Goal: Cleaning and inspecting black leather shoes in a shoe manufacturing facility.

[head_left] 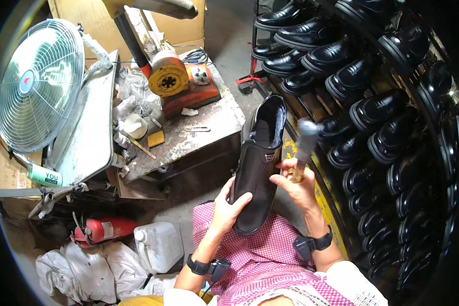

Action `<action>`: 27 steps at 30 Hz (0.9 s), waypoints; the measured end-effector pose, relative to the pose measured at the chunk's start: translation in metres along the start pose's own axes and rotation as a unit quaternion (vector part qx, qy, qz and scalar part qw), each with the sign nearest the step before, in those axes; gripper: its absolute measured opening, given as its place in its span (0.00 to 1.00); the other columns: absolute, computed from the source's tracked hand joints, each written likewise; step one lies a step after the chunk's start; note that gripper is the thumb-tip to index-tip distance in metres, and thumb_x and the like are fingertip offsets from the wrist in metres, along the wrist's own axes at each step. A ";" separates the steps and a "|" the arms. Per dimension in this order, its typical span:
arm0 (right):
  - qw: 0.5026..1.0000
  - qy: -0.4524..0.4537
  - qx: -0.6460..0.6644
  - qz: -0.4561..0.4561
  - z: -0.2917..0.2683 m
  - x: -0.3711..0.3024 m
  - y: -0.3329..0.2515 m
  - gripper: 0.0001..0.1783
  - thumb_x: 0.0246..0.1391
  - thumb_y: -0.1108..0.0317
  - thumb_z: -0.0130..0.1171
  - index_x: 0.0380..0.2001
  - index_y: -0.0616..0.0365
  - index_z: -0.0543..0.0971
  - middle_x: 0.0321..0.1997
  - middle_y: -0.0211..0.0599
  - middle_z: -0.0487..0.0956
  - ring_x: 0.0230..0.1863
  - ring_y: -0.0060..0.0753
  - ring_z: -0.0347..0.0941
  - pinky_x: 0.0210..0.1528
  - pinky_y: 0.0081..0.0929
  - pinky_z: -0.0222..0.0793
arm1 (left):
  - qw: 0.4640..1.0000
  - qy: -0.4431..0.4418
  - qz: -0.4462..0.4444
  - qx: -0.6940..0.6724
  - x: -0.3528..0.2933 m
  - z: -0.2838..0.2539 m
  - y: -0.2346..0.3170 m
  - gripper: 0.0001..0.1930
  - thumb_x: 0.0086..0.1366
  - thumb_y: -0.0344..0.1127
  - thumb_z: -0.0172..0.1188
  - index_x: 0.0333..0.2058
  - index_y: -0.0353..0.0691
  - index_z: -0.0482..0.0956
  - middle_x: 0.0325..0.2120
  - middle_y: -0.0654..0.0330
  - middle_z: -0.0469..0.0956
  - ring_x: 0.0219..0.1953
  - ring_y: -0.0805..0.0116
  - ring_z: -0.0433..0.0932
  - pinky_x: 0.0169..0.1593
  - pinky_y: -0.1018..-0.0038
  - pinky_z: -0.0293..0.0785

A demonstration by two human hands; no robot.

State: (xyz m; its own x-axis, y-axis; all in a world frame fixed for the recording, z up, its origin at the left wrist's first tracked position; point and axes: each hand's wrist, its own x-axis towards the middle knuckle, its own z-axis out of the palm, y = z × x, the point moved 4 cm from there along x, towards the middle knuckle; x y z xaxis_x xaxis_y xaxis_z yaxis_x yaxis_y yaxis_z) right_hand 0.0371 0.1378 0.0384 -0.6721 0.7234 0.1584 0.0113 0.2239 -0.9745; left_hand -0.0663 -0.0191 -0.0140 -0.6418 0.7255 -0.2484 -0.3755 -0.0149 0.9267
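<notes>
Rows of glossy black shoes (380,109) stand to the right of the black boot (255,188), with a cluttered surface (222,109) to its left. Under the boot's near end is checked cloth (250,255) — probably a protective cover. The left hand (224,209) has its fingers clamped on that end, thumb on top, seemingly to steady it. Just right of the boot, the right hand (298,188) has its fingers closed around a brush (306,140) (its head is blurred) — gripped low, perhaps for free swing.
</notes>
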 end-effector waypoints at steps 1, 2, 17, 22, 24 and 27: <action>0.996 -0.010 -0.064 -0.069 0.006 0.003 -0.012 0.15 0.38 0.74 0.68 0.32 0.61 0.75 0.21 0.24 0.70 0.21 0.14 0.63 0.23 0.13 0.61 | 1.000 0.003 -0.001 0.005 0.000 0.001 0.001 0.32 0.51 0.36 0.65 0.53 0.32 0.63 0.45 0.55 0.71 0.45 0.70 0.71 0.49 0.75 0.67; 0.992 -0.028 -0.094 -0.076 0.008 0.005 -0.018 0.14 0.39 0.74 0.67 0.31 0.62 0.74 0.21 0.25 0.70 0.21 0.15 0.63 0.24 0.15 0.61 | 1.000 0.003 0.000 0.004 0.000 0.003 0.002 0.32 0.51 0.36 0.65 0.53 0.32 0.63 0.45 0.55 0.71 0.45 0.70 0.71 0.49 0.75 0.67; 0.771 0.006 0.635 0.043 -0.065 0.009 -0.014 0.18 0.57 0.61 0.40 0.15 0.49 0.57 0.09 0.19 0.52 0.06 0.14 0.38 0.08 0.17 0.37 | 0.999 0.008 -0.024 0.031 0.008 -0.004 0.019 0.29 0.51 0.37 0.64 0.50 0.30 0.67 0.41 0.58 0.75 0.41 0.73 0.73 0.46 0.78 0.68; 0.963 0.062 0.230 0.122 -0.060 -0.002 -0.032 0.08 0.50 0.72 0.55 0.34 0.62 0.75 0.12 0.17 0.60 0.09 0.10 0.51 0.11 0.11 0.48 | 0.866 0.193 0.111 0.448 0.006 -0.002 0.048 0.42 0.41 0.47 0.69 0.52 0.31 0.63 0.40 0.46 0.73 0.41 0.53 0.75 0.45 0.67 0.71; 0.980 0.007 0.140 0.143 -0.032 -0.002 -0.027 0.12 0.44 0.76 0.61 0.36 0.61 0.77 0.15 0.16 0.66 0.13 0.08 0.55 0.15 0.10 0.48 | 0.852 0.200 0.155 0.459 0.002 0.001 0.045 0.42 0.41 0.46 0.69 0.53 0.31 0.63 0.39 0.46 0.73 0.39 0.52 0.76 0.42 0.66 0.72; 0.999 -0.017 -0.030 0.028 -0.013 0.002 -0.023 0.16 0.40 0.74 0.66 0.36 0.59 0.76 0.12 0.18 0.65 0.14 0.10 0.55 0.17 0.14 0.52 | 0.823 0.191 0.225 0.486 -0.001 0.021 0.045 0.43 0.41 0.44 0.69 0.54 0.31 0.60 0.37 0.47 0.72 0.34 0.52 0.76 0.33 0.66 0.74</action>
State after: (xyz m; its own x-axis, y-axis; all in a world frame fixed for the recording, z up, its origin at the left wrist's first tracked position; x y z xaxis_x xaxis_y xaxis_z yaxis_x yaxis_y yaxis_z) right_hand 0.0452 0.1423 0.0627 -0.6941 0.7133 0.0967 0.0934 0.2224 -0.9705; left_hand -0.0682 -0.0059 0.0339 -0.8026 0.5251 0.2829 0.5501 0.4685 0.6913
